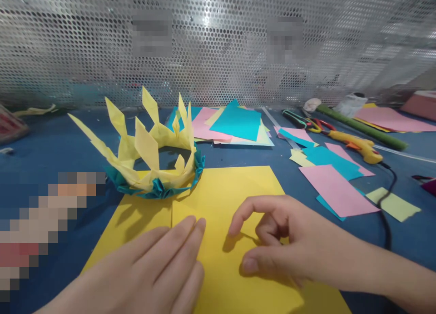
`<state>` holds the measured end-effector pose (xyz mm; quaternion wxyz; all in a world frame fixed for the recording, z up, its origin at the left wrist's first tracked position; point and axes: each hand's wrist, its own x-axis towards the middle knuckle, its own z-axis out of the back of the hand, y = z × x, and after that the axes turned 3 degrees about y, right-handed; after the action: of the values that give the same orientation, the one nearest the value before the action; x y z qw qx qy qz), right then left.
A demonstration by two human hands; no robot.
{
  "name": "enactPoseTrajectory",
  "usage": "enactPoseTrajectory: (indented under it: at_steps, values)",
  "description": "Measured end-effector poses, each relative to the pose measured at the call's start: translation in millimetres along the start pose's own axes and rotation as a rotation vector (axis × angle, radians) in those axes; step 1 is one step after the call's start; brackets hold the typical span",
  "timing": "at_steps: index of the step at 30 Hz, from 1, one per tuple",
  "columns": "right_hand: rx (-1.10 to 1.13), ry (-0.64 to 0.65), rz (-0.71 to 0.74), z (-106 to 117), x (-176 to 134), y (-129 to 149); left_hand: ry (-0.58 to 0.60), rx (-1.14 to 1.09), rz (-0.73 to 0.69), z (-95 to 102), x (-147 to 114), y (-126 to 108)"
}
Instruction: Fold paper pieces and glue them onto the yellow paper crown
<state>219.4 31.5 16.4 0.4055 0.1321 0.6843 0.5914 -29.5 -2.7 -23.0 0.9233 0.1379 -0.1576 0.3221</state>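
Observation:
My left hand (160,268) lies flat with its fingers stretched out, resting on yellow paper (235,186). To its right, my right hand (282,241) hovers over or lightly touches the same paper. Its index finger and thumb are apart and the other fingers curl in, with nothing held. A paper crown (146,155) stands just beyond my left hand, partly on the yellow paper. Tall pale-yellow diamond-tipped points rise from its ring, and folded teal paper runs around its base. An edge in the yellow paper shows by my left fingertips; I cannot tell whether it is a second sheet.
Coloured paper sheets (238,123) are piled behind the crown. Paper pieces (337,189) lie scattered at right, near a yellow glue gun (357,143) with a black cord (386,223). Pliers (316,125) and a green roll (361,127) lie farther back. A perforated metal screen (218,46) closes the rear.

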Motion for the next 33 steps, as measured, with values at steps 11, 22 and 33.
enactPoseTrajectory:
  at_steps: [11, 22, 33]
  values:
    - [-0.861, 0.032, 0.607, 11.3, -1.2, 1.5, 0.075, -0.066, -0.062, -13.5, -4.4, 7.0]
    - [-1.185, 0.096, 0.691, 13.1, 2.5, -4.9, 0.184, -0.069, -0.091, -19.3, -13.1, 13.5]
    - [-0.831, 0.137, 0.547, 13.3, -3.1, -2.3, 0.093, -0.201, -0.068, -19.1, -12.0, 11.7]
